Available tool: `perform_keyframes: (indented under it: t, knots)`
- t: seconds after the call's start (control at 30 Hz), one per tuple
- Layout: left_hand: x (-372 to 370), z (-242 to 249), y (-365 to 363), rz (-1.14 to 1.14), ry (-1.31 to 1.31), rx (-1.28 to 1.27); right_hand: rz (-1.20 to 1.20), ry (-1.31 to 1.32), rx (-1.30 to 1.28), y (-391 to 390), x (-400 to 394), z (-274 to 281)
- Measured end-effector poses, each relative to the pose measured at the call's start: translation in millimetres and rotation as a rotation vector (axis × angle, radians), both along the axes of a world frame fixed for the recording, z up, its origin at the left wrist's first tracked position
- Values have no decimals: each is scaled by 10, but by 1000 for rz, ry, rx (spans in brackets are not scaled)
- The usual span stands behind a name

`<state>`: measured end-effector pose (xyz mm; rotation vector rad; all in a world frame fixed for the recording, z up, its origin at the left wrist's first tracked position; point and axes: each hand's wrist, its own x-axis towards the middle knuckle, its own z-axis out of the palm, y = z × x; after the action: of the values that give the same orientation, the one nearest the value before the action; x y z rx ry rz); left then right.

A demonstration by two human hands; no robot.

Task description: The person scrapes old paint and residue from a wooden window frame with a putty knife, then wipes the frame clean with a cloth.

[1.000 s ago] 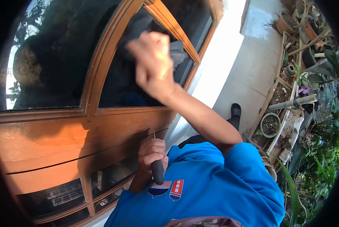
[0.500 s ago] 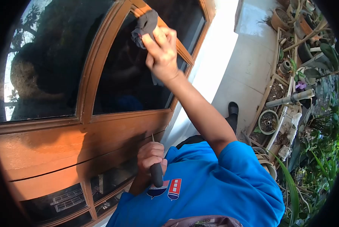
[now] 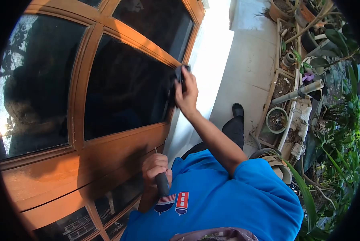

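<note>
And the dark cloth [image 3: 181,73] has swept along from the pane's upper corner to the edge beside the white wall [image 3: 212,44] — your right hand [image 3: 188,95] has it pinched in its grip. Press it flat into that wooden frame [image 3: 139,40], I'd say. Your left hand [image 3: 155,166] is clenched round the black handle [image 3: 162,184] — best keep its pointed tip [image 3: 156,150] off the glass [image 3: 127,88].

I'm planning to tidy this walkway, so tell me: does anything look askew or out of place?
A grey pipe lies slantwise over a planter box, looking left there rather than placed. Dark specks, perhaps soil, dot the pale floor nearby. The dark window glass shows no obvious break.
</note>
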<state>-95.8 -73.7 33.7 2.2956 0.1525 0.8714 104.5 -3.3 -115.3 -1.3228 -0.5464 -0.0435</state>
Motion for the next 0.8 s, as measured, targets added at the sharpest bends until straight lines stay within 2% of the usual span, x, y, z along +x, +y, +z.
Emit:
perform_keyframes:
  t: [0.07, 0.13, 0.2, 0.23, 0.27, 0.33, 0.43, 0.57, 0.67, 0.73, 0.8]
  knots:
    - [-4, 23, -17, 22, -6, -1, -26, -28, 84, 88, 294, 410]
    - [-1, 14, -20, 42, -6, 0, -65, -224, 87, 191, 480, 683]
    - [-2, 14, -53, 52, -2, -13, -10, -250, -60, 376, 463, 410]
    - [11, 18, -70, 53, 0, -21, -151, -269, -80, 485, 393, 87]
    - [35, 15, -67, 52, -2, -27, -107, -150, -183, 478, 320, -293]
    - [50, -14, -51, 45, -6, -40, -29, -84, -422, 341, 269, -851]
    - [66, -84, -35, 26, 6, -35, 110, -133, -490, 33, 216, -765]
    - [73, -26, -21, 30, -28, -9, 261, 277, -411, -310, 137, -452]
    - [24, -10, -11, 55, -30, 0, 323, 214, -203, -497, -89, -118]
    - [-47, -9, -45, 68, -24, -14, 405, 385, 157, -421, -331, 238]
    - [-73, 14, -33, 64, -17, -16, 457, 21, 178, -372, -341, 666]
